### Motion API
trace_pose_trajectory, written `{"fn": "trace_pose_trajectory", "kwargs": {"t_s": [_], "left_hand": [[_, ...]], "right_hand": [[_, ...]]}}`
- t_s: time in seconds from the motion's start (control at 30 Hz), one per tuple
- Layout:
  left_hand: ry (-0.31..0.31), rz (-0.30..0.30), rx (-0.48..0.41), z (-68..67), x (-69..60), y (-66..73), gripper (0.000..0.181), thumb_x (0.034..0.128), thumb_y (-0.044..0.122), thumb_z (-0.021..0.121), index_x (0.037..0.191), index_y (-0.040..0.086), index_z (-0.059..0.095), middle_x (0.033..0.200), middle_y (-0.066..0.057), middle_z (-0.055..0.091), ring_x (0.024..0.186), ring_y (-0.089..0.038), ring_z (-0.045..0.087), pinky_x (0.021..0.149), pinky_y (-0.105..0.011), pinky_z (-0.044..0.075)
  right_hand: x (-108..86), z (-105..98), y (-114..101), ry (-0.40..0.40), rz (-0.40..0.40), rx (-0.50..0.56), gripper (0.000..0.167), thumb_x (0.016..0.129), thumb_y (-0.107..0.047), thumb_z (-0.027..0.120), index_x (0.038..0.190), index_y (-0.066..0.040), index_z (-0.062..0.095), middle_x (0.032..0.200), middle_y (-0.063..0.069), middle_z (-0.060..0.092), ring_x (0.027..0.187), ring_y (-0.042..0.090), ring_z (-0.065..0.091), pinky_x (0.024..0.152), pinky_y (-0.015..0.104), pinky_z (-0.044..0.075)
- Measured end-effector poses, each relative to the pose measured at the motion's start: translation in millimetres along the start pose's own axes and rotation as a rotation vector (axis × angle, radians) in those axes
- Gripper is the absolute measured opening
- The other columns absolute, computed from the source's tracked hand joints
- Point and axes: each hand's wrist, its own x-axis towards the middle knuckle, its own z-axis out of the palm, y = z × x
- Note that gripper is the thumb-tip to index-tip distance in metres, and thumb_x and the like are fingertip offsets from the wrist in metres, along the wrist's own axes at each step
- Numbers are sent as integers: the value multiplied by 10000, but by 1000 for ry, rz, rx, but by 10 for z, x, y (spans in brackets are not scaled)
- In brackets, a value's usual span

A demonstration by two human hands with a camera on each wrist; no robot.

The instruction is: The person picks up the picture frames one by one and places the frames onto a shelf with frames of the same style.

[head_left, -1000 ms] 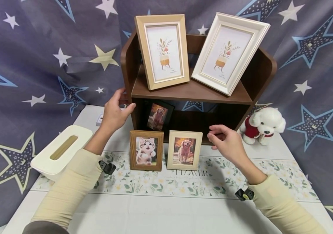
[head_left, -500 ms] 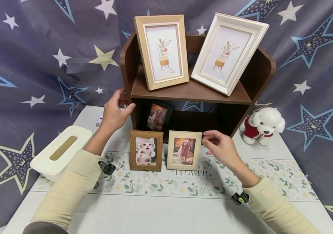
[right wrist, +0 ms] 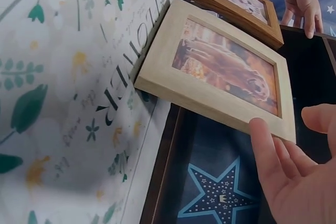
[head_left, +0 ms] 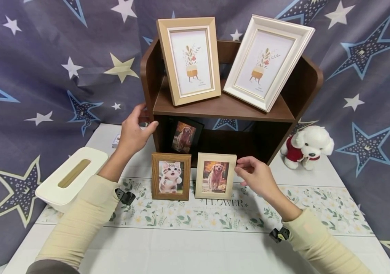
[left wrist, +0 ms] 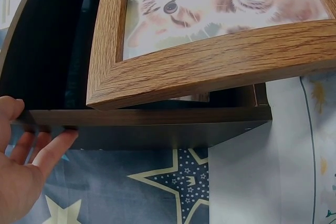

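My left hand (head_left: 135, 131) holds the left side panel of a dark brown wooden shelf (head_left: 224, 110). In the left wrist view its thumb lies over the panel's edge and its fingers press the outer face. My right hand (head_left: 258, 177) touches the right edge of a cream picture frame (head_left: 199, 179) with a dog photo. The right wrist view shows the fingertips against that frame's side, with the thumb standing apart from it. A brown wood-grain picture frame (head_left: 155, 177) with a kitten photo stands upright to the left. Both frames stand in front of the shelf.
On the upper shelf lean a tan frame (head_left: 167, 62) and a tilted white frame (head_left: 237, 57). A dark frame (head_left: 197, 133) stands in the lower compartment. A white tissue box (head_left: 52, 184) is at left, a plush dog (head_left: 313, 146) at right. A floral runner (head_left: 195, 219) crosses the table.
My right hand has moved left and slightly down, from apart to touching the cream frame's right edge. The left hand and the frames have stayed in place.
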Motion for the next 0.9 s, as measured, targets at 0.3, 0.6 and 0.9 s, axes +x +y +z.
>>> {"fn": "trace_pose_trajectory", "kwargs": {"t_s": [0.3, 0.6, 0.9], "left_hand": [[8, 6, -7, -6, -2, 0, 587, 925, 131, 724, 1461, 59, 495, 1236, -232, 670, 1130, -384, 655, 964, -534, 510], [3, 3, -8, -4, -6, 3, 591, 930, 130, 720, 1468, 61, 488, 1245, -230, 664, 1144, -380, 648, 981, -537, 502], [4, 12, -3, 2, -5, -1, 593, 933, 134, 718, 1475, 69, 486, 1244, -230, 665, 1136, -380, 655, 956, -518, 513]], "right_hand": [[23, 63, 63, -7, 29, 55, 343, 972, -191, 678, 1276, -43, 620, 1192, 188, 684, 1001, 294, 709, 688, 466, 625], [68, 124, 116, 1, 56, 74, 321, 973, -188, 678, 1254, -39, 633, 1188, 198, 681, 1020, 302, 708, 681, 474, 625], [167, 190, 204, -3, 103, 164, 270, 966, -102, 676, 1216, -2, 650, 1122, 204, 666, 935, 213, 703, 680, 422, 633]]}}
